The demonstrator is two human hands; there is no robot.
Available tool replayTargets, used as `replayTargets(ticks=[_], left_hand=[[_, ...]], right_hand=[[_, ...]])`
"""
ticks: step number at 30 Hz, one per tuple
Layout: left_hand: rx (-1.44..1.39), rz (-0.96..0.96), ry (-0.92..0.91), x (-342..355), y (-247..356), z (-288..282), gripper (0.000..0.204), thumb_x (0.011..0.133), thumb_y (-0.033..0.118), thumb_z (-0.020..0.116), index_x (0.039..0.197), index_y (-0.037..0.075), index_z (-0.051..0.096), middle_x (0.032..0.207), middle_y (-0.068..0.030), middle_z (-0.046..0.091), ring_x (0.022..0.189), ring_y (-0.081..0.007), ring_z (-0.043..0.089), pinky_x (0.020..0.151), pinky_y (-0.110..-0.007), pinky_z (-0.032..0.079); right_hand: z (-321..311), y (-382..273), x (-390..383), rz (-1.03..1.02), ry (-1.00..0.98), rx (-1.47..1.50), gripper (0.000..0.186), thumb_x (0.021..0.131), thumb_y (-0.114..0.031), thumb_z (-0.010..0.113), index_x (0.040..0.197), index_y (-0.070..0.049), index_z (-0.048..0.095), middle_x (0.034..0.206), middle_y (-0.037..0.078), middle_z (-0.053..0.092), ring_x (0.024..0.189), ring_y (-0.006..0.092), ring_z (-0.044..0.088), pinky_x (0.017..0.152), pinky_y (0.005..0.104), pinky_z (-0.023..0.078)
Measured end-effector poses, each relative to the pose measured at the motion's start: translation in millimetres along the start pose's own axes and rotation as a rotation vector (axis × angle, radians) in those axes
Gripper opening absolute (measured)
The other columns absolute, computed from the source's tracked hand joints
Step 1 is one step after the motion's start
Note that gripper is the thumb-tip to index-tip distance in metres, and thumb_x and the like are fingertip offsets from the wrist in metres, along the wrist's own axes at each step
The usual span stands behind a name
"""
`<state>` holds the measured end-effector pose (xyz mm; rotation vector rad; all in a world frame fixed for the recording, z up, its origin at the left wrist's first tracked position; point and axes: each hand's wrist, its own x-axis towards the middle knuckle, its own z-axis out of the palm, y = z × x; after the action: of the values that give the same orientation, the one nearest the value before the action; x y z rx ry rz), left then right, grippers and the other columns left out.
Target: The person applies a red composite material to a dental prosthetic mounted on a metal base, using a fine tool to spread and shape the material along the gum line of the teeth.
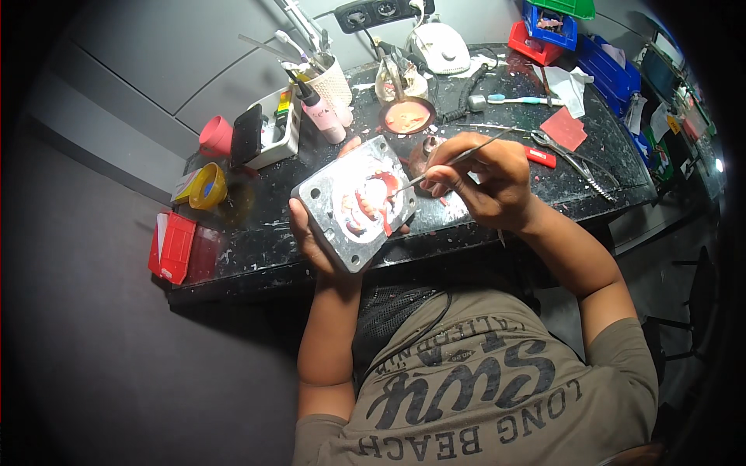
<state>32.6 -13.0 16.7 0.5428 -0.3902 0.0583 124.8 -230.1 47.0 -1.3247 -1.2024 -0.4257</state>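
Metal flat plate [353, 203] with pink wax teeth at frame centre, left hand [311, 237] clamped underneath, right hand [482, 179] pinching thin steel probe [454, 161], tip on wax.

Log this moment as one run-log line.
left hand: holds metal plate | right hand: thin metal tool, tip on plate's red-pink material | black workbench: cluttered

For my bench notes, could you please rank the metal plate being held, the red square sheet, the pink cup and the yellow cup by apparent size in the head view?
1. metal plate, clearly largest, though held up nearer the camera.
2. red square sheet.
3. pink cup and yellow cup look alike; I would not rank them, and they run the sheet close.
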Motion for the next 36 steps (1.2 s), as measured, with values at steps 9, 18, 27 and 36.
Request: replayTargets(ticks=[9,18,27,36], left_hand=[[-0.055,-0.048,-0.051,-2.3,3.1,-7.9,0.119,0.094,0.080,0.054,0.166,-0.006,0.015,0.160,-0.0296,0.041,0.139,-0.0477,0.054,0.090,-0.071,0.061],[-0.204,-0.227,-0.103,5.9,12.8,-17.1,0.123,0.089,0.087,0.053,0.169,0.002,0.014,0.165,-0.0364,0.029,0.140,-0.0635,0.044,0.085,-0.076,0.057],[-0.227,-0.314,-0.122,11.1,14.1,-19.5,0.127,0.084,0.092,0.054,0.168,0.004,0.017,0.161,-0.0420,0.030,0.137,-0.0691,0.042,0.077,-0.074,0.059],[-0.223,-0.310,-0.112,9.9,13.0,-15.1,0.127,0.084,0.093,0.051,0.167,0.002,0.020,0.157,-0.0451,0.034,0.132,-0.0681,0.049,0.073,-0.072,0.060]], right_hand=[[-2.4,-1.4,0.3,0.067,-0.004,0.049,0.008,0.098,0.002,0.074,0.104,0.006,0.071,0.089,0.010,0.076,0.077,0.0129,0.077,0.065,0.0243,0.063],[-36.3,17.1,9.5,0.396,0.445,0.121,0.014,0.109,-0.010,0.063,0.108,0.004,0.064,0.090,0.015,0.074,0.079,0.0203,0.077,0.064,0.0299,0.066],[-35.9,19.2,10.5,0.470,0.450,0.106,0.015,0.108,-0.011,0.065,0.108,0.003,0.064,0.089,0.014,0.074,0.080,0.0201,0.078,0.063,0.0290,0.066],[-36.0,21.1,10.0,0.460,0.445,0.111,0.014,0.109,-0.010,0.063,0.108,0.004,0.064,0.092,0.014,0.074,0.082,0.0202,0.078,0.063,0.0289,0.066]])
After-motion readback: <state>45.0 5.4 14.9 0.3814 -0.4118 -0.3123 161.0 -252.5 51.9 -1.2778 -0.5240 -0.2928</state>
